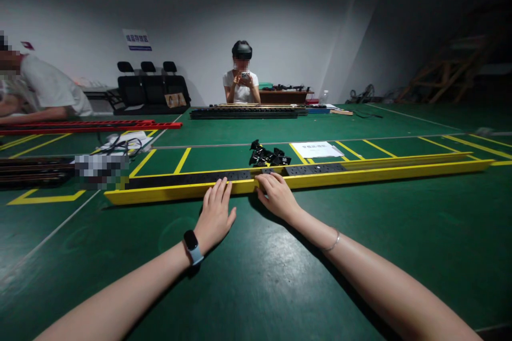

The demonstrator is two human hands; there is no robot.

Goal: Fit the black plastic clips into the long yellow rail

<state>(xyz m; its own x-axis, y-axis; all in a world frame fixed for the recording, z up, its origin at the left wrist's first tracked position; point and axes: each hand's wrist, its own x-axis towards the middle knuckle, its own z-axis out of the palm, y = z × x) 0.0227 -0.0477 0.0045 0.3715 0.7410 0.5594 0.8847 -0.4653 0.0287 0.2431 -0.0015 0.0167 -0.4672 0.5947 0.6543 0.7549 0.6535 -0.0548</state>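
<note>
A long yellow channel (372, 173) lies across the green table, with black socket blocks (316, 169) set in a row inside it. My left hand (216, 213) is open, its fingers stretched forward and its fingertips at the channel's front wall. My right hand (278, 196) is bent over that same wall just right of the middle, with the thumb side in front. At its fingertips sits a small black block (266, 171), partly hidden by the fingers. Behind the channel is a pile of glossy black parts (269, 154).
A white paper sign (317, 149) lies behind the channel. Dark strips (36, 171) and a red rail (92, 126) are at the left. Black bars (246, 112) lie at the far edge, before a person wearing a headset (241, 77). Another person leans in at left.
</note>
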